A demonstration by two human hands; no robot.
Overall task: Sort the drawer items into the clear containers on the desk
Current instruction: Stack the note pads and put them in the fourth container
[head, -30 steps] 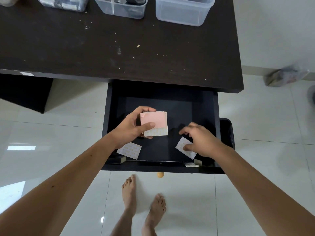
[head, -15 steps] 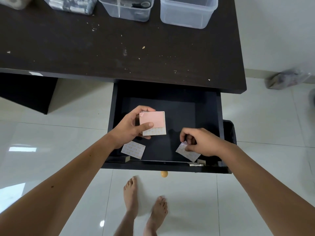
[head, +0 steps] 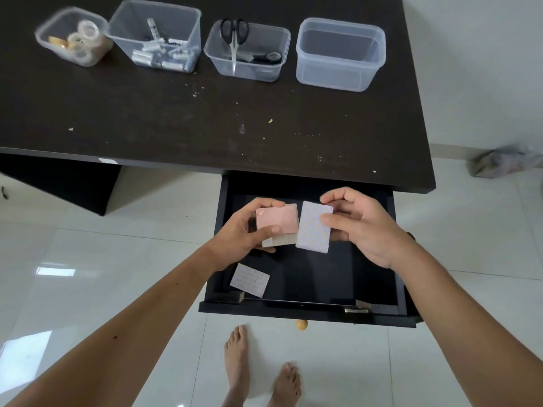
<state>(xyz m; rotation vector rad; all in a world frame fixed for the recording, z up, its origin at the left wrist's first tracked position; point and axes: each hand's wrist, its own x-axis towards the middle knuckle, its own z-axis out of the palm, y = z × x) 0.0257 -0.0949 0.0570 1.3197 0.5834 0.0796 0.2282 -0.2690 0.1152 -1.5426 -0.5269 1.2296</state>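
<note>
Pink pad stack gripped by the left hand above the open drawer, white dotted sheet pinched by the right hand just beside it, another sheet lying in the drawer, four clear boxes lined up on the dark desk.

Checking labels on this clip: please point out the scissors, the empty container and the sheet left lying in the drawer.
scissors (head: 234, 39): head view, on the pivot below the black handles.
empty container (head: 340, 24): head view, on its far rim.
loose sheet (head: 249, 280): head view, on the middle of its dotted face.
</note>
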